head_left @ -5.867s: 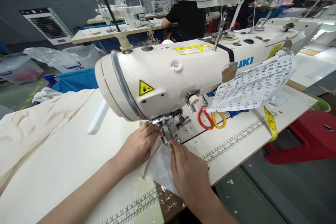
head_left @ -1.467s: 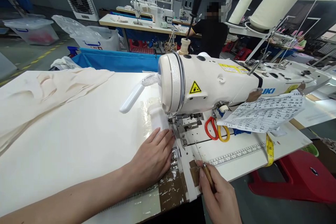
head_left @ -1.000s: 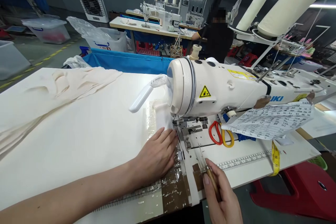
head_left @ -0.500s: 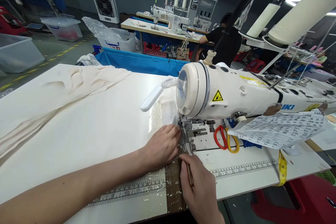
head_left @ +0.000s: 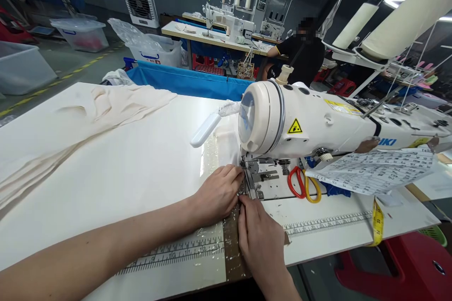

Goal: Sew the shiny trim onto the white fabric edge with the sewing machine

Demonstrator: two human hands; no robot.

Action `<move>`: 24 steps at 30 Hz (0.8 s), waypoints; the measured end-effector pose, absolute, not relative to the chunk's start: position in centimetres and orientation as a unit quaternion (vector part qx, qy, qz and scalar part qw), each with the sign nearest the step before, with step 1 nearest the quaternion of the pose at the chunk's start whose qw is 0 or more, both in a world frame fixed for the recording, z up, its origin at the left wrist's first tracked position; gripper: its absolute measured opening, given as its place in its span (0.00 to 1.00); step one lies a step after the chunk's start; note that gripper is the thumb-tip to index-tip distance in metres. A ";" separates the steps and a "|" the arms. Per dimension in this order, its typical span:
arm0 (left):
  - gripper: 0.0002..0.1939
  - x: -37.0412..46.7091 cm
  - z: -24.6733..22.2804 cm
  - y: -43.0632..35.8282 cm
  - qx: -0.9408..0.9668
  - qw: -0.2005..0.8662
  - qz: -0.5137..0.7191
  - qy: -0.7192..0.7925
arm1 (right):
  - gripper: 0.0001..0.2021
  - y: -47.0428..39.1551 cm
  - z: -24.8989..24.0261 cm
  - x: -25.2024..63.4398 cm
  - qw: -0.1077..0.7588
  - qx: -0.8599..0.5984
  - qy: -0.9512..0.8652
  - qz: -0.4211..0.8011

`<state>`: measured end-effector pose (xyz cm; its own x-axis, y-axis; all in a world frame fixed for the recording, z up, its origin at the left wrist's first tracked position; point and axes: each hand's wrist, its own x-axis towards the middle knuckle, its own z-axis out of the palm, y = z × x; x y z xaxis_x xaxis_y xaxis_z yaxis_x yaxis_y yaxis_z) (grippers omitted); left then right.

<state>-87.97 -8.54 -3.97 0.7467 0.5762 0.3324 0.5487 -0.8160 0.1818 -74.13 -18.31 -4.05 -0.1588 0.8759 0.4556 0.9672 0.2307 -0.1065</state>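
My left hand [head_left: 219,194] is closed beside the needle area of a white sewing machine [head_left: 310,120], fingertips near the presser foot [head_left: 243,164]. A piece of white fabric [head_left: 228,146] lies just beyond these fingers; what they grip is hidden. Just in front of the machine's needle plate, my right hand [head_left: 260,235] is closed with thumb and index finger pinched together, close to the left fingers. Whatever it holds is too small or covered to name. A small brown edge [head_left: 286,237] shows beside its knuckles.
Red-and-yellow-handled scissors [head_left: 305,186] lie under the machine arm. A written paper sheet [head_left: 381,169] and a yellow measuring tape [head_left: 377,223] are at right. Cream fabric [head_left: 120,103] spreads over the table's left. A white handle-like piece [head_left: 205,130] juts from the machine head. A co-worker [head_left: 300,51] sits behind.
My right hand has moved slightly forward and turned, its fingers now nearer the left hand. The brown stick-like thing seen in its palm earlier is now hidden. My left hand stays nearly put.
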 end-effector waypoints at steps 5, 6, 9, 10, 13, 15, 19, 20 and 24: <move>0.21 -88.3 -3.7 -8.3 0.933 0.047 0.181 0.309 | 0.15 -18.2 -4.4 -74.7 0.173 -0.634 -0.737 -0.158; 0.21 -88.4 -3.7 -8.3 0.932 0.048 0.179 0.310 | 0.16 -18.1 -4.5 -74.8 0.166 -0.633 -0.738 -0.167; 0.22 -88.6 -3.5 -7.9 0.933 0.043 0.169 0.315 | 0.18 -17.7 -4.4 -75.0 0.160 -0.627 -0.739 -0.186; 0.21 -88.6 -3.5 -7.8 0.933 0.039 0.168 0.315 | 0.18 -17.7 -4.4 -75.0 0.164 -0.626 -0.739 -0.187; 0.19 -88.8 -3.4 -7.4 0.929 0.035 0.179 0.321 | 0.17 -18.2 -4.2 -74.8 0.196 -0.621 -0.741 -0.161; 0.18 -89.0 -3.2 -7.0 0.919 0.058 0.201 0.334 | 0.17 -19.0 -4.1 -74.2 0.240 -0.604 -0.751 -0.116; 0.16 -89.2 -2.7 -4.8 0.837 0.199 0.305 0.408 | 0.17 -20.6 -4.5 -72.0 0.330 -0.597 -0.730 0.039; 0.15 -89.2 -2.6 -3.7 0.810 0.228 0.330 0.427 | 0.18 -20.8 -4.7 -71.5 0.343 -0.604 -0.715 0.075; 0.12 -88.1 -1.9 1.6 0.729 0.285 0.408 0.470 | 0.18 -21.2 -5.9 -70.5 0.373 -0.620 -0.679 0.130</move>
